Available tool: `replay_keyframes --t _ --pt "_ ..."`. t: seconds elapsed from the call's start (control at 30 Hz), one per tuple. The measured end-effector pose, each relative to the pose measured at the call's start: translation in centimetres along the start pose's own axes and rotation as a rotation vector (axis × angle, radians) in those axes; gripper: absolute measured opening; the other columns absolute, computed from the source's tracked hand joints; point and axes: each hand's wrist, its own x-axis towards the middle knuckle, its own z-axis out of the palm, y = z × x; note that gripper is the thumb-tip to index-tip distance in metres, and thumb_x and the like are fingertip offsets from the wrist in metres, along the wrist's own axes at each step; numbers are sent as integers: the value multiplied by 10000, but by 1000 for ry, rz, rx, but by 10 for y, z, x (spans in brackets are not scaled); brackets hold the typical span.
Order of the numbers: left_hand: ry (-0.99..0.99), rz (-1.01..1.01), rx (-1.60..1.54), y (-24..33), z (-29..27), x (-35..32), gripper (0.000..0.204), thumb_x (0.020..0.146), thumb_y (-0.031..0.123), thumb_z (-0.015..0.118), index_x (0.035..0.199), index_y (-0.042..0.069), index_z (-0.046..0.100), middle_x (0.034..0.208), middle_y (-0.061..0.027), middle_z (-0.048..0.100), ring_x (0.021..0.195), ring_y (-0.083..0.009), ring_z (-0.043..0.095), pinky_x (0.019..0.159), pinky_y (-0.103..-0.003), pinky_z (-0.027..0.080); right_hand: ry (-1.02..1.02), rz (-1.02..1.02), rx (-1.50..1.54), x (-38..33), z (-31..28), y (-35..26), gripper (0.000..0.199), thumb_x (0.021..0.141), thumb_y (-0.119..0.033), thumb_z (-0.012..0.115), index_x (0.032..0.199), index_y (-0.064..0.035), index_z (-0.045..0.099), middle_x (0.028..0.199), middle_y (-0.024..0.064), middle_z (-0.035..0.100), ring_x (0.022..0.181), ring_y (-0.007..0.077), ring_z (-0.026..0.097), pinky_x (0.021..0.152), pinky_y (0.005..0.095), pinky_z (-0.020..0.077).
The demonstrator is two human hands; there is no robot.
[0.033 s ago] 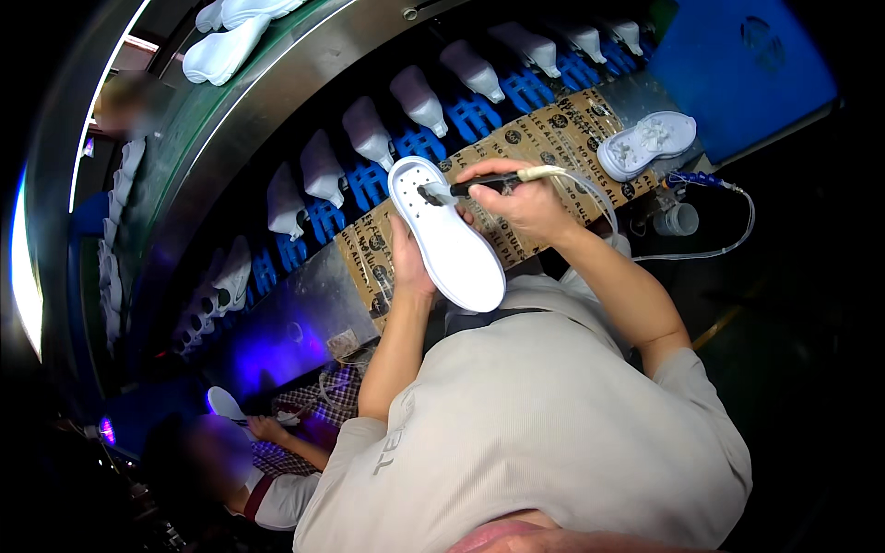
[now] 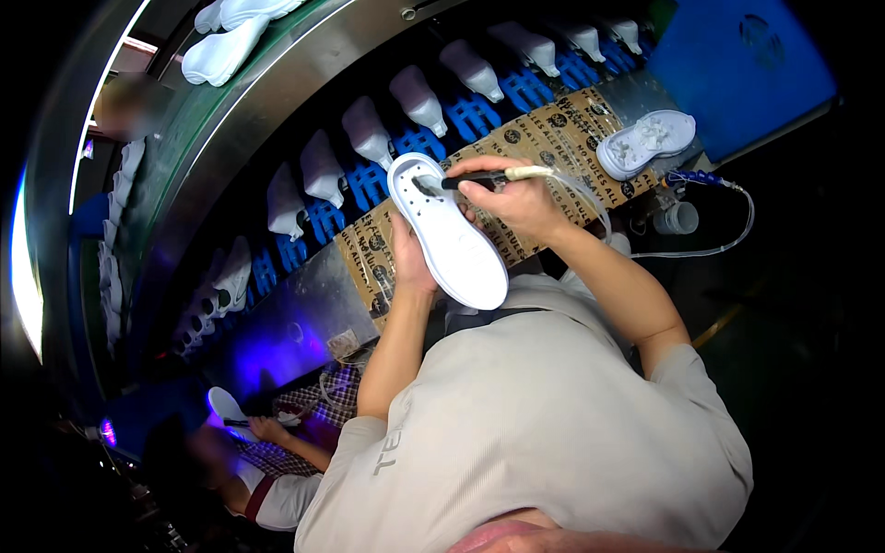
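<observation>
My left hand (image 2: 411,256) grips a white shoe sole (image 2: 456,244) from beneath, holding it tilted in front of my chest with its inner face up. My right hand (image 2: 518,201) is closed on a thin applicator tool (image 2: 479,179) with a dark tip and a cream handle. The tip touches the sole's far end. A clear tube (image 2: 710,249) runs from the tool off to the right.
White shoe lasts (image 2: 369,129) stand in a row on blue holders (image 2: 419,143) beyond a patterned brown mat (image 2: 562,120). Another white sole (image 2: 645,143) and a small cup (image 2: 678,218) lie at right. A co-worker (image 2: 277,461) sits lower left by violet light. White soles (image 2: 226,41) ride a green belt.
</observation>
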Motion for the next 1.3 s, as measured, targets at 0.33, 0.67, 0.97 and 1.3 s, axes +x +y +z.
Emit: replay_keyframes --t 0.33,0.67,0.97,1.3 --pt "214 171 -63 10 -1 17 666 1094 560 289 1523 68 423 1439 -179 548 1284 -339 591 1086 -468 519 -182 -371 -160 18 6 13 273 885 -40 721 1150 -51 786 1006 114 751 918 205 684 805 340 552" --pt "25 220 -113 43 23 31 690 1060 641 225 1389 106 510 1073 -196 636 984 -326 610 901 -483 549 -227 -683 -654 7 14 -9 311 828 -149 827 1138 -157 802 909 39 732 919 201 654 916 379 440" --pt "-144 316 -10 86 46 35 673 1048 634 288 1425 97 441 1088 -164 573 992 -285 593 942 -484 504 -444 -653 -612 -9 11 -37 271 838 -139 819 1105 -96 800 874 49 731 825 208 634 842 365 451" --pt "-296 108 204 137 63 45 836 1059 662 172 1444 -4 499 1110 -265 681 961 -386 710 865 -542 603 -744 -615 -483 -3 8 -47 276 856 -200 823 1123 -130 805 830 16 685 768 179 592 779 326 443"
